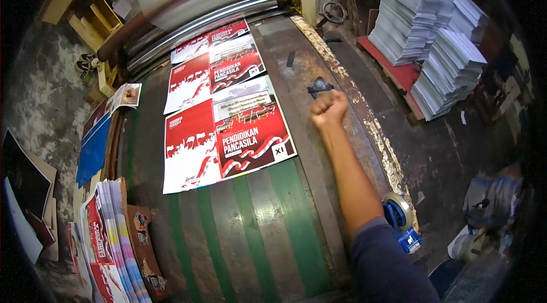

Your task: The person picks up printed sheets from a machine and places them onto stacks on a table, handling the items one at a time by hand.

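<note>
My right hand [329, 108] is closed in a fist over the right side of the machine's bed, its arm in a dark sleeve. Whatever its curled fingers may hold is hidden. Just beyond the knuckles lies a small crumpled black thing [320, 86], perhaps a rag; I cannot tell whether the hand touches it. Left of the hand, printed red and white cover sheets [191, 149] lie in a row up the bed, the far one reaching a shiny metal roller [211, 25]. My left hand is out of the picture.
A blue tape dispenser [400, 217] sits at the bed's right edge. Tall stacks of white paper [407, 15] stand on a red board to the right. More printed sheets [108, 240] are piled at the lower left. Green stripes [256, 246] run along the bed.
</note>
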